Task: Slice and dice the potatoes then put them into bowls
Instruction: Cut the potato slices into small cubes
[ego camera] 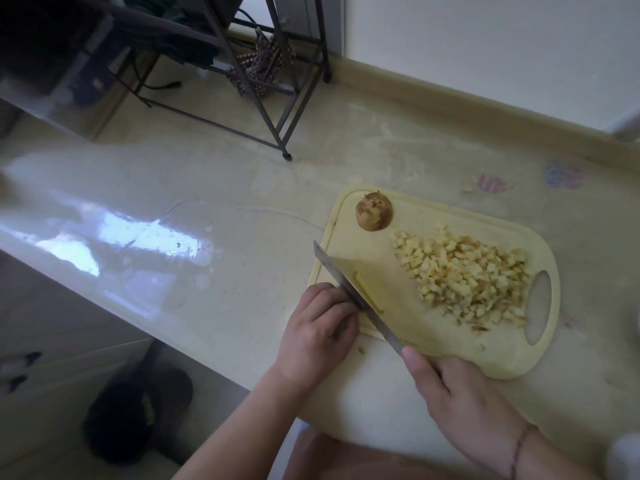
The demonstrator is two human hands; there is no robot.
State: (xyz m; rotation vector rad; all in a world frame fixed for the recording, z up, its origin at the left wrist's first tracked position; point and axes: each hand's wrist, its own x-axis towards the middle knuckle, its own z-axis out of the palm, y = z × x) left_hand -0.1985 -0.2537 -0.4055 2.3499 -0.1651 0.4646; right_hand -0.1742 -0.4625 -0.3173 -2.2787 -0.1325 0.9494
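The right hand (460,393) grips a knife (356,299) whose blade runs diagonally away to the left. Beside it, the left hand's (318,327) curled fingers (332,299) pinch a potato strip (369,294) lying parallel on the cutting board (433,341).

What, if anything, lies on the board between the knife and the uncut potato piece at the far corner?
Nothing visible. Bare cutting board separates the knife from the potato piece; the diced pile sits off to the right.

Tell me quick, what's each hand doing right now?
Left hand: fingers curled, pinning the potato piece on the cutting board.
Right hand: gripping the knife, blade against that piece.
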